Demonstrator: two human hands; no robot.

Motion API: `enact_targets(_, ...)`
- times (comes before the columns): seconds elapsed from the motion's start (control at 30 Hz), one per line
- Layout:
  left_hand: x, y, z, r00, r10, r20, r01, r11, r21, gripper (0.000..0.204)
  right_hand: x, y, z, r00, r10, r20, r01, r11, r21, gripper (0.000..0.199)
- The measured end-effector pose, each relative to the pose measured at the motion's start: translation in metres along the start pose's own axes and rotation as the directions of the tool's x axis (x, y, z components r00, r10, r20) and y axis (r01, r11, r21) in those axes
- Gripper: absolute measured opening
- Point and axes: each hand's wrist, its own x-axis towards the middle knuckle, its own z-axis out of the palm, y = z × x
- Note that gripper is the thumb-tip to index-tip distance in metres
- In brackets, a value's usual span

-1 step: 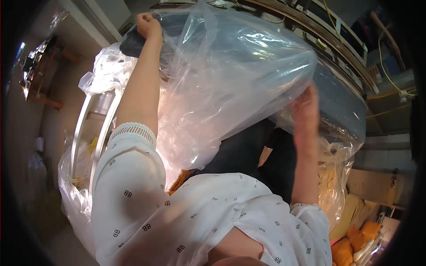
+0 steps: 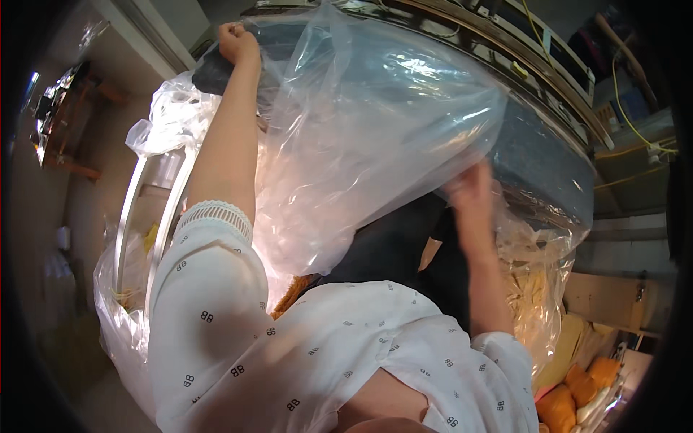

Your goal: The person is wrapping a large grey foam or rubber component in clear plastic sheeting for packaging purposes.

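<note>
A large clear plastic sheet [image 2: 390,123] spreads in folds over a dark grey surface [image 2: 538,155] in front of me. At its far left corner, my left hand [image 2: 238,43] is closed in a pinch on the plastic, with that arm stretched out. My right hand [image 2: 473,187] is at the sheet's near right edge, smeared by motion, so its fingers do not show clearly. Whether it grips the plastic cannot be made out.
A white metal frame [image 2: 128,220] with crumpled plastic [image 2: 173,115] over it stands at the left. Beyond the sheet runs a long machine-like rail [image 2: 534,79]. Yellow cable [image 2: 619,86] hangs at the right. Orange bundles [image 2: 559,408] lie at the lower right. Another person's arm [image 2: 613,40] shows far right.
My right hand has moved left and nearer to me, and the sheet's right end has shifted left, baring more of the dark surface. My left hand stays at the far left corner.
</note>
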Motion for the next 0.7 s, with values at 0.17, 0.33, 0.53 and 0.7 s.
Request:
enact_targets(0.17,0.005,0.019,0.022,0.994,0.108,-0.019,-0.104,0.985,0.139,0.012,-0.038,0.064,0.051,0.637,0.451,0.625,-0.502,0.858,-0.108,0.039)
enact_targets(0.33,-0.008,-0.007,0.01,0.989,-0.052,0.14,0.013,0.963,0.269,0.019,-0.019,0.049,0.076,0.776,0.291,0.559,-0.514,0.805,0.295,0.035)
enact_targets(0.53,-0.015,-0.008,0.003,0.918,0.245,0.312,-0.292,0.95,0.113,0.01,-0.033,-0.052,-0.123,0.994,0.082,-0.069,0.027,0.425,0.905,0.036)
enact_targets(0.7,-0.007,-0.013,0.015,0.917,0.28,0.283,-0.315,0.945,0.084,0.012,-0.079,-0.034,-0.148,1.0,0.0,-0.023,0.019,0.55,0.835,0.049)
